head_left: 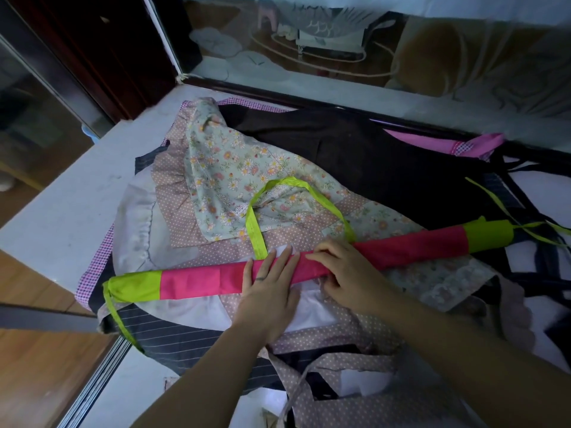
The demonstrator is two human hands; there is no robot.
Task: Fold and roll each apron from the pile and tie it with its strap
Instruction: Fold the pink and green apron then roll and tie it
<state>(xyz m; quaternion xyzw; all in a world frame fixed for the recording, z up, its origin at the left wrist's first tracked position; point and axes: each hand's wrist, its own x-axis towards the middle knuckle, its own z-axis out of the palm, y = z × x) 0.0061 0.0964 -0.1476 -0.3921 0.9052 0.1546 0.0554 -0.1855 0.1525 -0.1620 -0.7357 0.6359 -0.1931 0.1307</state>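
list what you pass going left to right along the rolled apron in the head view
along the rolled apron: left lime end, left pink stretch, left hand, right hand, right pink stretch, right lime end, loose lime strap tails

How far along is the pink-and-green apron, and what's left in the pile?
Done: the pink-and-green apron is rolled into a tube. In hand: the left hand lies flat on it, the right hand grips its middle. Left: its lime strap lies loose, untied; the floral apron and black apron underneath are unrolled.
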